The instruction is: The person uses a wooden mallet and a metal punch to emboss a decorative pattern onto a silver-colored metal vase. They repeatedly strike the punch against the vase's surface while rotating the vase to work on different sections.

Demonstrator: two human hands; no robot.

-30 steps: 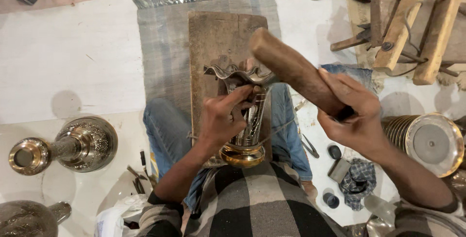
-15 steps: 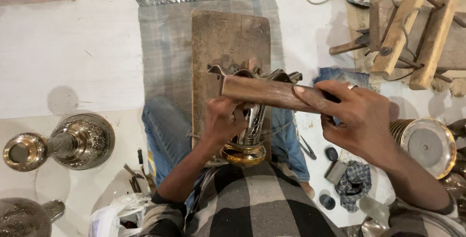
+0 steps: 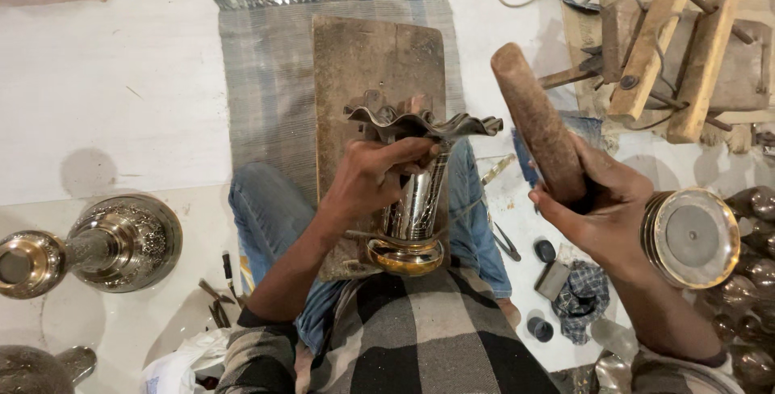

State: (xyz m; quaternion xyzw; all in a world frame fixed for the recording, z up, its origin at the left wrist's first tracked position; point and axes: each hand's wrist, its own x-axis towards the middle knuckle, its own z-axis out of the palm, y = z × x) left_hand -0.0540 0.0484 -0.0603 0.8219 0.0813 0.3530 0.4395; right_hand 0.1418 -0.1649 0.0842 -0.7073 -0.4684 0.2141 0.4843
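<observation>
A silver metal vase with a fluted rim is gripped at the neck by the left hand and steadied on a wooden board across the lap. A wooden mallet, clenched in the right hand, is raised beside the rim.

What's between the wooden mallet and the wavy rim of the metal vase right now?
Nothing lies between them. In the head view the wooden mallet, raised in the right hand, stands clear of the metal vase gripped by the left hand; only floor shows behind.
</observation>
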